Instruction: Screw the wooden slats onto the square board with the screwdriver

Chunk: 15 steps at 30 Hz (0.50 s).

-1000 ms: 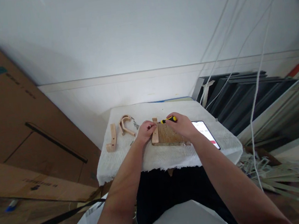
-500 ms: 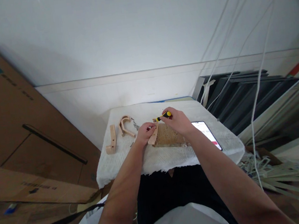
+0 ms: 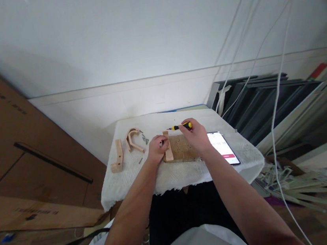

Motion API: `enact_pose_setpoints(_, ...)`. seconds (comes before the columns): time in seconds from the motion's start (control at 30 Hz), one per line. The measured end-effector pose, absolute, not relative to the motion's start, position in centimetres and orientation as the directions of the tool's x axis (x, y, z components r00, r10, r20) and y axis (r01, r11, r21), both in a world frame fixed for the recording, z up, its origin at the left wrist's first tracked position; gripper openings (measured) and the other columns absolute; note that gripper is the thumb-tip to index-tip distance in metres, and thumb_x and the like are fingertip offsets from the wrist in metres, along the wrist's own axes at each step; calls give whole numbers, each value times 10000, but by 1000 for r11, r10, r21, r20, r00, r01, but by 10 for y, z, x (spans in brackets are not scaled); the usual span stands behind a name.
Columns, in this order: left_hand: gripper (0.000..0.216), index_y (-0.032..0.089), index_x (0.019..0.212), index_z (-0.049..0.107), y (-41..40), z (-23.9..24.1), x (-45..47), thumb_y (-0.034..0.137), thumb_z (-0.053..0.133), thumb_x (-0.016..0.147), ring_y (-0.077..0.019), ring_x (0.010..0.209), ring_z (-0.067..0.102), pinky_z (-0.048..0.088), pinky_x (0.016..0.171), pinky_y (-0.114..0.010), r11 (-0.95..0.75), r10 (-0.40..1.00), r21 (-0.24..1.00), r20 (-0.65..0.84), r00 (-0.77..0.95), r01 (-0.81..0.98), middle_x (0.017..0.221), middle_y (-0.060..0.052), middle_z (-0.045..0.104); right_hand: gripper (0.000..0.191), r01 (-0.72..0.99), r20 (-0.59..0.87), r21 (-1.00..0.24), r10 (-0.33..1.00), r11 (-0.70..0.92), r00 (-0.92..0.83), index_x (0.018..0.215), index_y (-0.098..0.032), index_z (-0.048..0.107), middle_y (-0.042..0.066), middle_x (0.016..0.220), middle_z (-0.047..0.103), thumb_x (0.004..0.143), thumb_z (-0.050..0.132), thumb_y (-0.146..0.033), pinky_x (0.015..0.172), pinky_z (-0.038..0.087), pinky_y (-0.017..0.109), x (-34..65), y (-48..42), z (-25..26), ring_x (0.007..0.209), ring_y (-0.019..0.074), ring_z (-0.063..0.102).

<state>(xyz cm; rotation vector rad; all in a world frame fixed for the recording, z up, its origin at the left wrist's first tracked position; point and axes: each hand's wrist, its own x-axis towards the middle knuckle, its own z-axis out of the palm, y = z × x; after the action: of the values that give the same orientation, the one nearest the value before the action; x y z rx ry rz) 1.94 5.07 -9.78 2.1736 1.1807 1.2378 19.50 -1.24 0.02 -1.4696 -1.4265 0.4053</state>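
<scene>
My left hand (image 3: 157, 148) is closed on a pale wooden hook (image 3: 169, 153), which lies across the left end of a brown wooden board (image 3: 181, 146) dotted with small holes. A small dark-and-silver end shows between the left fingers, too small to name. My right hand (image 3: 196, 134) grips a yellow-and-black screwdriver (image 3: 187, 125) by its handle. Its shaft points left, roughly level, with the tip just beyond the hook's far end. Whether the tip touches anything I cannot tell. The right hand and wrist hide the board's right end.
Left on the white-cloth table (image 3: 129, 186) lie a wooden hook (image 3: 119, 153), curved wooden hooks (image 3: 133, 141), several screws (image 3: 145, 139) and a lone screw (image 3: 140, 160). A lit phone (image 3: 229, 155) lies right. A large cardboard box (image 3: 45, 153), dark panels (image 3: 271, 101) and hanging white cables (image 3: 277, 112) flank the table.
The wooden hook has turned from slanted to nearly straight across the board. The screwdriver has drawn away from my left fingers, its shaft now showing. The whole view has shifted slightly.
</scene>
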Motion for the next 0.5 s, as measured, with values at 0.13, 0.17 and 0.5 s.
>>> enact_pose_setpoints(0.13, 119, 182, 864, 686, 52, -101, 22, 229, 590, 812, -168, 848, 624, 497, 818, -319, -545, 837, 688, 484, 256, 479, 895, -51, 697, 278, 541, 386, -813, 894, 214, 227, 920, -195, 615, 36, 774, 645, 797, 551, -437, 636, 428, 274, 197, -13, 0, 647, 157, 561)
enact_pose_setpoints(0.17, 128, 182, 874, 689, 52, -101, 23, 232, 587, 814, -168, 842, 627, 499, 810, -317, -537, 842, 695, 478, 251, 478, 896, -51, 702, 277, 541, 378, -815, 898, 208, 224, 919, -198, 614, 35, 771, 645, 796, 551, -437, 633, 426, 274, 197, -13, 0, 648, 159, 562)
enact_pose_setpoints(0.5, 126, 167, 872, 691, 52, -105, 25, 195, 593, 798, -161, 848, 652, 520, 806, -300, -500, 864, 726, 458, 210, 471, 942, -60, 716, 258, 556, 341, -808, 924, 195, 172, 927, -211, 605, 23, 769, 645, 809, 540, -431, 636, 423, 277, 197, -15, 2, 662, 161, 576)
